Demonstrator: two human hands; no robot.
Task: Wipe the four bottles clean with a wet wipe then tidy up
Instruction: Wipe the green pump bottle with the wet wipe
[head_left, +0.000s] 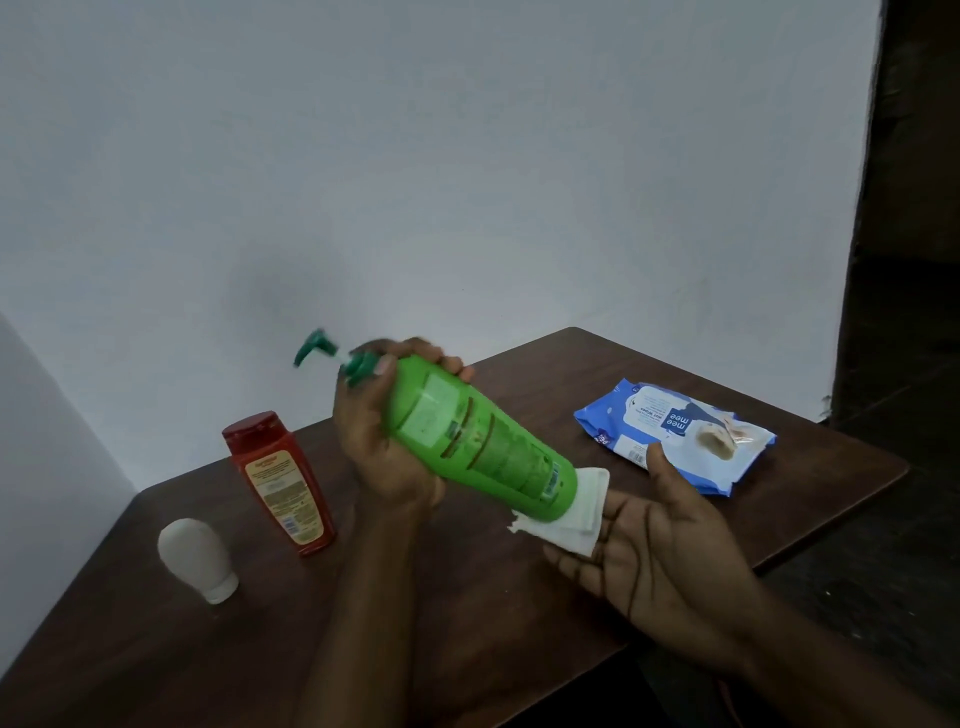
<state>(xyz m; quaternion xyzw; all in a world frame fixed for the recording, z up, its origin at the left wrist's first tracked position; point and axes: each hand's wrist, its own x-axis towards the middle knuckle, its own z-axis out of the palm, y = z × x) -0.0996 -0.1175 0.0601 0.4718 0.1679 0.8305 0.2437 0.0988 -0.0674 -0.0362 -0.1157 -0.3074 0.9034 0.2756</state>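
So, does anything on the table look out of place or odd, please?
Nothing spilled or damaged. The blue plastic wet-wipe pack lies on the brown wooden table with its seal flap peeled open. Only three bottles show: a green pump bottle, a red flip-cap bottle, a small white bottle.

Dim, flat light; soft blur, wide-angle bending at edges.

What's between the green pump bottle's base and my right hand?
A folded white wet wipe, resting on the right hand against the green pump bottle; the head view shows it.
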